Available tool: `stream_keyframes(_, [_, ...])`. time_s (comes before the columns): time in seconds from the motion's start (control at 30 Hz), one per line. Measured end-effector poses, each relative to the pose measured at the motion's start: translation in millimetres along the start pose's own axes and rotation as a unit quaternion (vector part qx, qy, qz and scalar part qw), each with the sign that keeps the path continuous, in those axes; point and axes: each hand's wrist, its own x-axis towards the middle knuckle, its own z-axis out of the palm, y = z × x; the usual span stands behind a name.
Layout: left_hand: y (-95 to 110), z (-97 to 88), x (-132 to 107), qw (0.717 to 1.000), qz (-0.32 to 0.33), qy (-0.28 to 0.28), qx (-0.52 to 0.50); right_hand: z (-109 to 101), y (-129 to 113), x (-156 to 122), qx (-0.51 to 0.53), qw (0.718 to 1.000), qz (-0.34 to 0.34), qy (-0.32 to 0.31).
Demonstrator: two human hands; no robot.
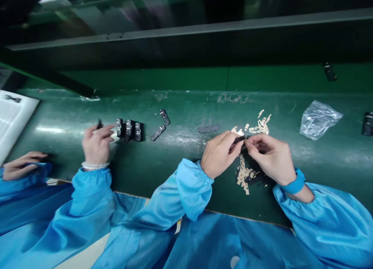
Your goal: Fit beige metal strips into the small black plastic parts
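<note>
My left hand (218, 154) and my right hand (269, 156) meet over the green bench (180, 160), both pinched on a small black part (239, 140) held between the fingertips. Below them lies a heap of small beige strips (244, 175). More beige strips (259, 125) are scattered just beyond my hands. A flat grey plate (208, 128) lies on the bench beyond my left hand.
A co-worker's hand (97, 144) with a bead bracelet is at the left beside a row of black parts (129, 130); their other hand (20, 166) rests at the far left. Two loose black pieces (161, 125) lie nearby. A crumpled clear bag (317, 119) sits at the right.
</note>
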Motion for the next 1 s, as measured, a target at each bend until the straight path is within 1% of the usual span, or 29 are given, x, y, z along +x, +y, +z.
stream_keyframes(0.1, [-2, 0.7, -1, 0.999, 0.036, -0.006, 0.012, 0, 1, -2, -0.013, 1.000, -0.023, 0.014])
stream_keyframes(0.2, [-3, 1.4, -1, 0.999, 0.040, -0.007, 0.013, 1, -1, -2, -0.024, 0.999, -0.038, 0.020])
stream_keyframes(0.27, [-4, 2.0, 0, 0.999, 0.031, -0.012, 0.008, 0, -2, -2, -0.025, 0.999, -0.042, 0.014])
stream_keyframes(0.33, [-6, 1.7, 2, 1.000, 0.015, -0.018, -0.004, -1, -3, -1, -0.023, 0.999, -0.043, 0.002])
stream_keyframes(0.4, [-9, -0.1, 5, 1.000, -0.012, -0.009, -0.013, -4, -4, 0, -0.019, 0.999, -0.042, -0.009])
stream_keyframes(0.5, [-13, -5.2, 9, 0.996, -0.077, 0.038, -0.004, -7, -3, 2, -0.013, 1.000, -0.028, -0.007])
stream_keyframes(0.57, [-13, -7.6, 10, 0.994, -0.095, 0.054, -0.004, -9, -3, 4, -0.007, 1.000, -0.014, -0.003])
stream_keyframes(0.6, [-12, -7.9, 10, 0.995, -0.086, 0.046, -0.014, -9, -3, 4, -0.004, 1.000, -0.010, -0.004])
stream_keyframes(0.7, [-6, -4.7, 6, 0.998, -0.025, -0.005, -0.060, -8, -4, 4, 0.011, 1.000, -0.011, -0.009])
stream_keyframes(0.77, [-4, -1.2, 5, 0.997, -0.001, -0.019, -0.072, -7, -4, 3, 0.022, 1.000, -0.011, -0.011])
stream_keyframes(0.9, [-3, 1.8, 4, 0.998, -0.004, -0.018, -0.056, -6, -5, 1, 0.018, 0.999, -0.029, -0.012])
stream_keyframes(1.0, [-5, 0.1, 6, 0.998, -0.018, -0.038, -0.055, -6, -6, 2, -0.020, 0.998, -0.061, -0.012])
